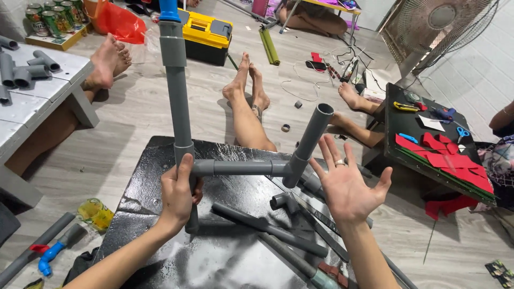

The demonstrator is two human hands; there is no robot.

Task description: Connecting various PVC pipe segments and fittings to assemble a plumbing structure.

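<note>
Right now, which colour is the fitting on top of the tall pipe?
Blue fitting, on the grey pipe; head view.

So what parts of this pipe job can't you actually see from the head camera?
- Upright grey pipe: its blue top runs off the upper edge.
- The joint where the left hand grips: covered by the fingers.
- Loose pipes on the black table: their near ends are cut by the lower edge and the right forearm.
- Right hand: open, holding nothing.
- Small items on the dark board: too small to name.
</note>
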